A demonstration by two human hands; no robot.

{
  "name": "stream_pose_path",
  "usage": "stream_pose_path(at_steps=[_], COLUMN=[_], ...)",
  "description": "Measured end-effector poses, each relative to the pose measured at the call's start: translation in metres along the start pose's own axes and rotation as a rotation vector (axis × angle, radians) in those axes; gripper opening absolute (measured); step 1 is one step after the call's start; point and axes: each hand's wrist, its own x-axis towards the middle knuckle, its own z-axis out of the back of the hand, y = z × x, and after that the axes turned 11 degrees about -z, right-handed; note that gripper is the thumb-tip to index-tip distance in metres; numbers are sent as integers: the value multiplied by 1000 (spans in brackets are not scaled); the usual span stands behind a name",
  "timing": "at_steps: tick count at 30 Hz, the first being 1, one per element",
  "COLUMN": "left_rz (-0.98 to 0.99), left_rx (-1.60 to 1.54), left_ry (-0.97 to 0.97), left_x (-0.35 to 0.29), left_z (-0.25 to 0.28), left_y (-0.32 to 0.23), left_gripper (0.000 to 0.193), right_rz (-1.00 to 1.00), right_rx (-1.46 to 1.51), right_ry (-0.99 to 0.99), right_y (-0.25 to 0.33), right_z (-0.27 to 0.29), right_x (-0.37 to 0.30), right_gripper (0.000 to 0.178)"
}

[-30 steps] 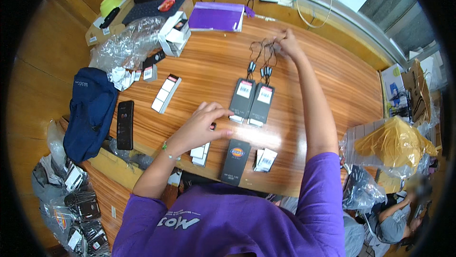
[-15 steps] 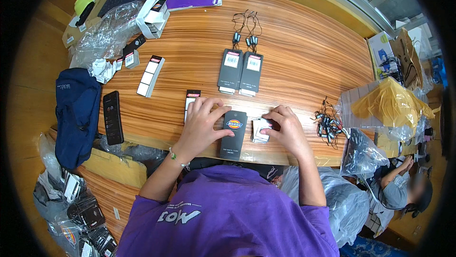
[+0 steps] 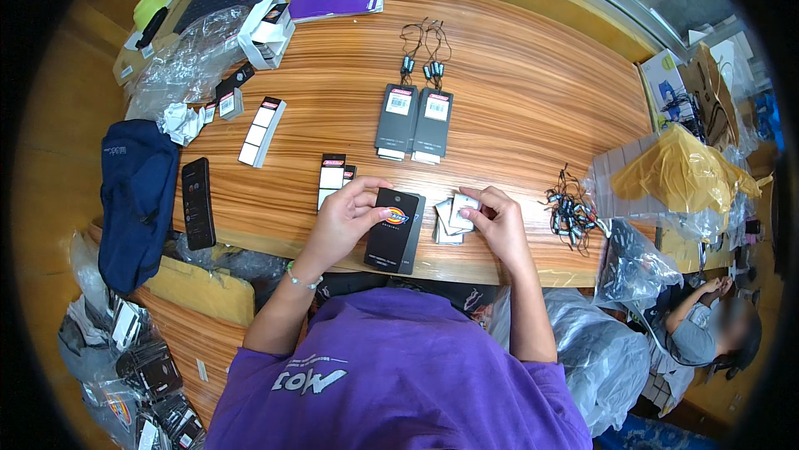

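Hangtag (image 3: 388, 245), likely light, stiff, best held by its edges, is pinched in the left hand (image 3: 343, 215) above the worktop's (image 3: 516, 109) near edge, the right hand (image 3: 502, 221) pinching a white label (image 3: 463, 204).

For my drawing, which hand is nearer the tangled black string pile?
Right. The right hand is left of the string pile; the left hand is farther left.

The tabletop (image 3: 516, 92) was orange-brown with darker streaked grain. Near the frame's centre, the front hang tag (image 3: 387, 242) was black with a red, yellow and blue emblem (image 3: 396, 216); the paper slips (image 3: 448, 232), right of centre, were white. The shirt (image 3: 416, 367), lower centre, was purple with white lettering (image 3: 308, 377).
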Motion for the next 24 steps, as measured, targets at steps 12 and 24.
stream_pose_path(at_steps=[12, 24], left_rz=[15, -75], left_rx=[5, -30], left_ry=[23, -4], left_x=[5, 10], left_z=[-27, -44], left_y=[-16, -14], left_gripper=[35, 37], right_rz=[11, 183], right_rx=[536, -404], right_ry=[151, -481], right_y=[22, -22], right_z=[9, 92], right_x=[-23, -2], right_gripper=[27, 9])
